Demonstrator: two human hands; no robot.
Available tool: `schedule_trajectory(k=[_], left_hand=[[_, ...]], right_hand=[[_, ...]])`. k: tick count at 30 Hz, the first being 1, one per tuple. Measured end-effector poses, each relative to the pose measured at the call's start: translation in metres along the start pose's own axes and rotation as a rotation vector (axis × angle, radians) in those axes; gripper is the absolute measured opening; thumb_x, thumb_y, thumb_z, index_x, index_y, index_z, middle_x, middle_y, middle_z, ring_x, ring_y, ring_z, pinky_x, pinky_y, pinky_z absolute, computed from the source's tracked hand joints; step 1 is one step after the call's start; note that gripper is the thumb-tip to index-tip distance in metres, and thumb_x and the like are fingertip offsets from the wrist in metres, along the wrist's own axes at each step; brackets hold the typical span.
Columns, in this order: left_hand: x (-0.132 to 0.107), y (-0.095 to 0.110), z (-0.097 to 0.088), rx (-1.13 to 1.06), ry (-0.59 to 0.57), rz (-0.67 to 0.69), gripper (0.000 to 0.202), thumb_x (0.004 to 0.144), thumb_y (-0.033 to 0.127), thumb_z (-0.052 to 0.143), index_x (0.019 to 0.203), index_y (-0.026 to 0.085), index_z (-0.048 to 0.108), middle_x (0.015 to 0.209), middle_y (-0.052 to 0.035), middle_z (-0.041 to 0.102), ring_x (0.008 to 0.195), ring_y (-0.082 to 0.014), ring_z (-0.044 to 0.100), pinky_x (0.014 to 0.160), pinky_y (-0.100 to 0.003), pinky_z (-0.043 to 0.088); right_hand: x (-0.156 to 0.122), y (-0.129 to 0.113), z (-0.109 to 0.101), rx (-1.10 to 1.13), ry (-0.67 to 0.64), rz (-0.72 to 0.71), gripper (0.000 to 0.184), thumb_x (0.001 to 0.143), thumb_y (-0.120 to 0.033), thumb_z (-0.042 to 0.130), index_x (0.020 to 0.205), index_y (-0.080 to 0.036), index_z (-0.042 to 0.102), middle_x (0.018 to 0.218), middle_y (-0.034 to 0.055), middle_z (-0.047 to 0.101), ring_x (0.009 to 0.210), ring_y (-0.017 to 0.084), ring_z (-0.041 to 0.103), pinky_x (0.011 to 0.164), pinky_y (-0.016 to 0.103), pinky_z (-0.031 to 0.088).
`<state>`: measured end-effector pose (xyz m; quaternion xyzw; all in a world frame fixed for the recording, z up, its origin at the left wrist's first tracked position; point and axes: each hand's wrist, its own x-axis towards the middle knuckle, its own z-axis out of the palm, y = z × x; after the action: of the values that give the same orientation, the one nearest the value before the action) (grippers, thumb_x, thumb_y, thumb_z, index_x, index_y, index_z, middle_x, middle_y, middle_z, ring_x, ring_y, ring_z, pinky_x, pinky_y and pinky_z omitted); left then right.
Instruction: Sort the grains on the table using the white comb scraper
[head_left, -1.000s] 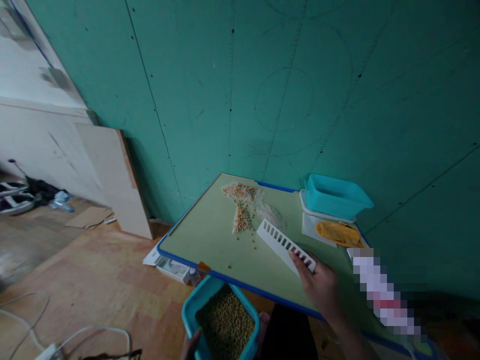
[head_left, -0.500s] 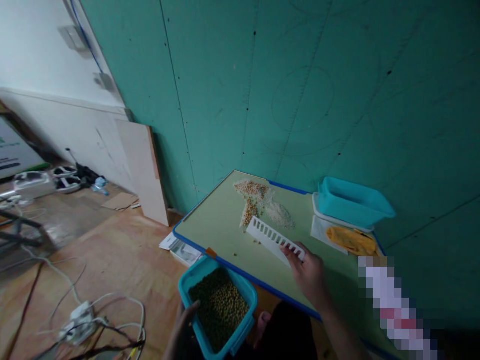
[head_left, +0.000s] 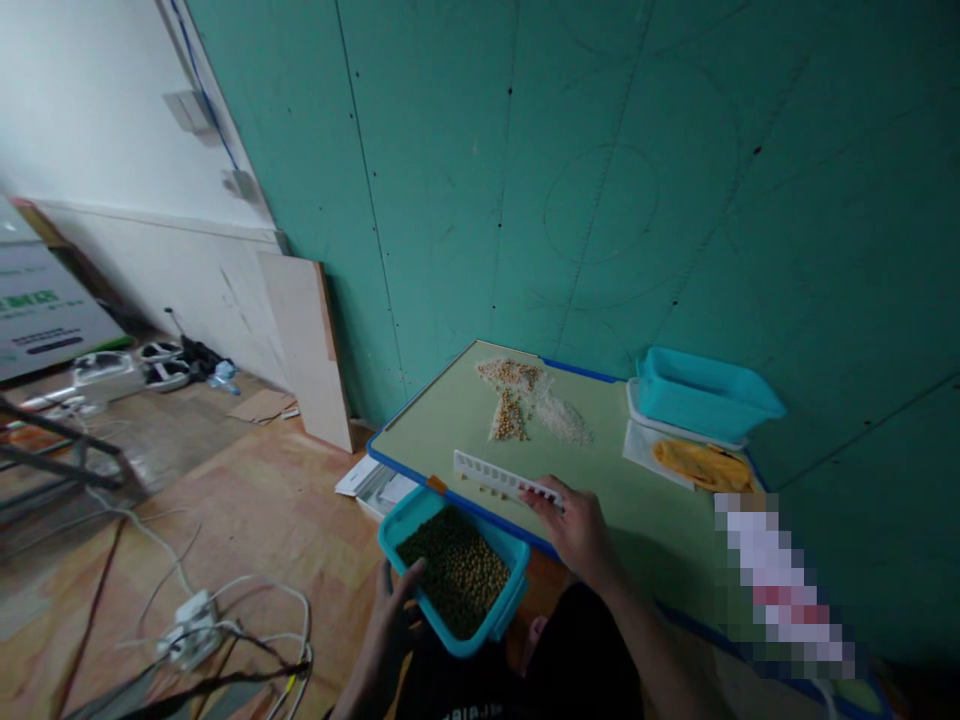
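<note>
My left hand (head_left: 394, 610) grips the near-left rim of a turquoise plastic box (head_left: 512, 600), held just below the table's front edge. Inside it lie small dark green beans (head_left: 431, 540) and yellowish round beans (head_left: 484, 580). In my right hand (head_left: 576, 525) is a white slotted plastic strip (head_left: 491, 472), its long side close to the table's front edge. A few loose beans (head_left: 487, 491) lie between the strip and that edge. Farther back on the tabletop are piles of tan beans (head_left: 510, 420) and white grains (head_left: 566, 422).
On the pale green table (head_left: 435, 420) with blue edging, an upright turquoise box (head_left: 705, 400) and a yellow cloth-like item (head_left: 701, 465) stand at the right. A green wall (head_left: 450, 200) rises behind. Cables and a power strip (head_left: 195, 625) lie on the floor.
My right hand has drawn the strip toward the table's front edge and left, with a few beans before it. The view has turned slightly left. My left hand still holds the box.
</note>
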<state>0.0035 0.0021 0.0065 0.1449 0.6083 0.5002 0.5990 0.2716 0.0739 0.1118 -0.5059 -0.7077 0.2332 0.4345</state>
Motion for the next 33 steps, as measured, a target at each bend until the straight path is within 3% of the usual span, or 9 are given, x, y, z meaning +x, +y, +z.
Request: schedule_trajectory(k=[5, 9, 15, 19, 25, 33], left_hand=[[-0.005, 0.004, 0.003, 0.027, -0.024, 0.011, 0.065, 0.095, 0.045, 0.081, 0.151, 0.033, 0.052, 0.107, -0.0075, 0.076, 0.086, -0.0258, 0.084, 0.076, -0.034, 0.066], [-0.005, 0.008, 0.005, 0.034, -0.045, -0.003, 0.068, 0.098, 0.045, 0.078, 0.156, 0.032, 0.046, 0.1, -0.005, 0.072, 0.075, -0.024, 0.081, 0.069, -0.035, 0.066], [-0.008, 0.01, 0.008, 0.025, -0.051, -0.004, 0.078, 0.097, 0.047, 0.077, 0.164, 0.027, 0.042, 0.086, -0.0017, 0.068, 0.061, -0.0223, 0.074, 0.062, -0.035, 0.065], [-0.007, 0.005, 0.01, -0.001, -0.053, -0.012, 0.077, 0.097, 0.046, 0.077, 0.163, 0.026, 0.044, 0.088, -0.0032, 0.069, 0.062, -0.0221, 0.075, 0.059, -0.032, 0.063], [-0.001, -0.006, 0.018, 0.027, -0.032, -0.071, 0.068, 0.099, 0.046, 0.077, 0.158, 0.03, 0.048, 0.086, -0.0013, 0.068, 0.061, -0.0209, 0.075, 0.057, -0.029, 0.061], [-0.004, -0.015, 0.02, 0.025, -0.057, -0.025, 0.057, 0.097, 0.043, 0.079, 0.149, 0.03, 0.058, 0.101, -0.0062, 0.075, 0.086, -0.0283, 0.085, 0.076, -0.037, 0.068]], right_hand=[[-0.015, -0.018, 0.008, 0.078, -0.016, -0.012, 0.041, 0.103, -0.057, 0.066, 0.092, -0.022, 0.085, 0.068, 0.0044, 0.079, 0.056, 0.02, 0.071, 0.057, 0.027, 0.051], [-0.004, -0.015, -0.002, 0.175, 0.019, 0.038, 0.039, 0.094, -0.058, 0.075, 0.086, -0.021, 0.086, 0.072, 0.0048, 0.081, 0.062, 0.022, 0.073, 0.06, 0.029, 0.054], [0.085, 0.015, -0.037, 0.29, 0.268, 0.124, 0.051, 0.065, -0.066, 0.092, 0.078, -0.018, 0.082, 0.078, 0.009, 0.083, 0.073, 0.027, 0.073, 0.067, 0.034, 0.057], [0.131, 0.037, -0.036, 0.346, 0.322, 0.234, 0.056, 0.054, -0.067, 0.096, 0.071, -0.017, 0.076, 0.066, 0.0048, 0.077, 0.065, 0.021, 0.066, 0.062, 0.031, 0.05], [0.131, 0.06, -0.02, 0.437, 0.3, 0.221, 0.053, 0.052, -0.063, 0.096, 0.07, -0.017, 0.077, 0.068, 0.0029, 0.077, 0.067, 0.02, 0.068, 0.067, 0.032, 0.052], [0.13, 0.053, -0.011, 0.429, 0.224, 0.217, 0.033, 0.061, -0.044, 0.095, 0.07, -0.016, 0.079, 0.072, 0.0037, 0.079, 0.071, 0.02, 0.069, 0.065, 0.028, 0.051]])
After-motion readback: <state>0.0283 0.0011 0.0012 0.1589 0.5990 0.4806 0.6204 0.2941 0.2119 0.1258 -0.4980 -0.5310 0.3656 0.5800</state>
